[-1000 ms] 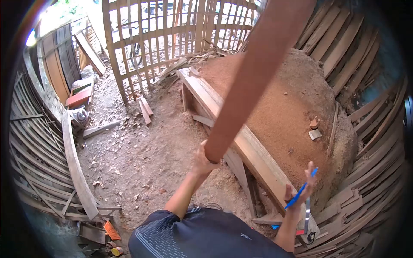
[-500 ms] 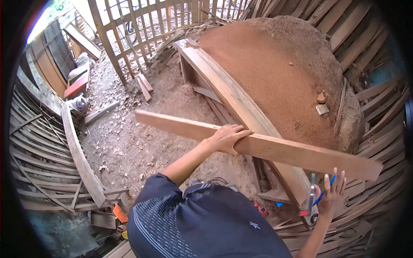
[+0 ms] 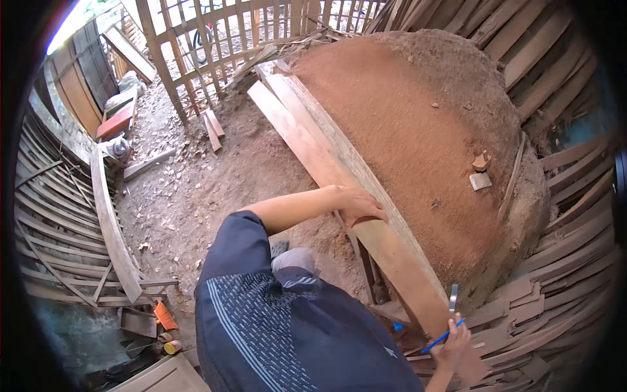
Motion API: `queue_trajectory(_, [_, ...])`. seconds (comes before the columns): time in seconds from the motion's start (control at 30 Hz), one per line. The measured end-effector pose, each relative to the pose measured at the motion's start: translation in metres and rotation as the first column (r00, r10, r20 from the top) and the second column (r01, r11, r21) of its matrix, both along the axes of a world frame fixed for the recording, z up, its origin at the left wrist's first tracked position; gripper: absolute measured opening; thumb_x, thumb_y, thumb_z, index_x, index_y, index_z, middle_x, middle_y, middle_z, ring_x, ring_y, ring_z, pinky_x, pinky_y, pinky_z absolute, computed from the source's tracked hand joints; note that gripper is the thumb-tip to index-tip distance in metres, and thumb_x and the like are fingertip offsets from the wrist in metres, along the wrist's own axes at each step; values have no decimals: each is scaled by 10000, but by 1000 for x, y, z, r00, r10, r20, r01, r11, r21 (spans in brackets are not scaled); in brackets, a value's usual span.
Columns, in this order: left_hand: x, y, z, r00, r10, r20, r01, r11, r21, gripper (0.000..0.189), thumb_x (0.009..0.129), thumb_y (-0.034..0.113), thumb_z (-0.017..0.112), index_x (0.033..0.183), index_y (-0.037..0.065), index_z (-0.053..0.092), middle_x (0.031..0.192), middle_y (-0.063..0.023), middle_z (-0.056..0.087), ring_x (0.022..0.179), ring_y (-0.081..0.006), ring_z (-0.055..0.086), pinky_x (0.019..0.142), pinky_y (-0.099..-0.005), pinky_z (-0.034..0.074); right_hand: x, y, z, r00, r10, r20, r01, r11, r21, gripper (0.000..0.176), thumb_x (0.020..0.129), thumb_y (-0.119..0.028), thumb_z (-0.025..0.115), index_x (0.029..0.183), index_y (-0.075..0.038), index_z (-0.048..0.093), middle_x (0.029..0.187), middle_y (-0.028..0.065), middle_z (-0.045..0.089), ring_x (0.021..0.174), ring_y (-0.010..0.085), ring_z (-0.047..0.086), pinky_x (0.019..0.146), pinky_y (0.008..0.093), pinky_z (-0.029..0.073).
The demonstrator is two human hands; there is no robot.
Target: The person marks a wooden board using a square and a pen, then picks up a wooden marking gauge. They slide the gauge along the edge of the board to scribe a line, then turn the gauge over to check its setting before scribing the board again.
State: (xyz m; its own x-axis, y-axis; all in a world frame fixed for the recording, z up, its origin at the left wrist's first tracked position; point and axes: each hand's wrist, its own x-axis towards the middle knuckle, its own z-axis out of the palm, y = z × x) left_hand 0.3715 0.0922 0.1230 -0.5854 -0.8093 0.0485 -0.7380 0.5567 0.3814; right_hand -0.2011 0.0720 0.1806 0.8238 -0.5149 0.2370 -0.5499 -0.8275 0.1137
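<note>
A long wooden plank [image 3: 307, 147] lies lengthwise on a wooden bench [image 3: 366, 183] beside a big mound of reddish sawdust [image 3: 418, 130]. My left hand [image 3: 359, 204] rests palm down on the plank near its middle. My right hand [image 3: 452, 343] is at the plank's near end, low right, fingers closed on a blue pen [image 3: 441, 340] and a metal square [image 3: 453, 299] that sticks up from the hand.
Curved planks are stacked along the left [image 3: 59, 215] and right [image 3: 562, 261] sides. A slatted wooden fence [image 3: 215, 39] stands at the back. Offcuts [image 3: 210, 127] and chips litter the dirt floor. An orange tool [image 3: 164, 316] lies at lower left.
The plank went from standing upright in my left hand to crosswise over the bench, then down flat along it. My right hand lowered to the plank's near end.
</note>
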Motion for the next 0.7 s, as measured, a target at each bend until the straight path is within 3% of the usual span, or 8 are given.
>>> queue_trajectory(0.03, [6, -13, -5, 1000, -2, -1, 2, 1000, -11, 1078, 483, 200, 937, 1458, 193, 477, 1232, -139, 647, 1146, -396, 626, 944, -507, 516, 7, 3, -3, 1000, -8, 19, 5, 993, 118, 782, 714, -294, 844, 1376, -74, 492, 1406, 211, 577, 1244, 451, 550, 1036, 580, 426])
queue_trajectory(0.13, [28, -40, -29, 997, -80, -12, 81, 996, 30, 1110, 407, 227, 983, 1417, 176, 527, 1265, -174, 664, 1174, -395, 628, 975, -490, 510, 26, 8, -41, 997, -65, 47, 56, 984, 167, 885, 643, -311, 915, 1381, -59, 496, 1369, 203, 592, 1229, 455, 552, 1021, 552, 432])
queue_trajectory(0.2, [41, -56, -44, 989, -150, -18, 151, 976, 159, 1085, 375, 189, 970, 1382, 159, 569, 1219, -178, 695, 1138, -401, 646, 960, -484, 516, 45, 12, -50, 995, -85, 49, 72, 973, 221, 865, 671, -329, 916, 1378, -58, 498, 1362, 199, 594, 1223, 449, 553, 1029, 551, 424])
queue_trajectory(0.33, [69, -74, -67, 982, -185, -41, 189, 965, 179, 1071, 357, 162, 954, 1364, 150, 588, 1178, -180, 710, 1120, -403, 655, 942, -472, 524, 80, 11, -56, 991, -130, 28, 118, 956, 268, 920, 632, -334, 945, 1385, -53, 499, 1361, 205, 599, 1239, 428, 550, 1053, 534, 411])
queue_trajectory(0.43, [90, -87, -76, 974, -224, -17, 221, 942, 253, 1086, 409, 196, 972, 1404, 164, 536, 1218, -176, 692, 1147, -416, 636, 945, -497, 512, 105, 0, -58, 990, -135, 34, 118, 943, 312, 938, 607, -300, 961, 1387, -49, 504, 1351, 215, 613, 1241, 438, 552, 1058, 527, 415])
queue_trajectory(0.53, [108, -99, -85, 985, -156, 71, 122, 930, 348, 1072, 402, 169, 963, 1390, 153, 547, 1192, -198, 695, 1124, -417, 647, 932, -490, 517, 130, -17, -73, 982, -173, 70, 126, 890, 438, 942, 586, -254, 972, 1385, -54, 515, 1338, 215, 628, 1239, 438, 559, 1055, 523, 430])
queue_trajectory(0.63, [139, -131, -147, 983, -113, 144, 46, 916, 399, 1085, 399, 154, 962, 1401, 160, 544, 1178, -204, 696, 1088, -421, 667, 903, -510, 530, 157, -28, -95, 981, -172, 95, 111, 884, 454, 944, 567, -208, 971, 1386, -65, 523, 1334, 205, 634, 1227, 435, 569, 1045, 525, 447])
queue_trajectory(0.7, [149, -124, -127, 972, -96, 214, -2, 908, 419, 1151, 419, 138, 939, 1472, 148, 475, 1136, -193, 704, 1052, -407, 679, 865, -505, 552, 170, -35, -107, 975, -193, 107, 119, 868, 483, 923, 571, -190, 956, 1382, -79, 530, 1320, 190, 640, 1215, 425, 574, 1041, 522, 453])
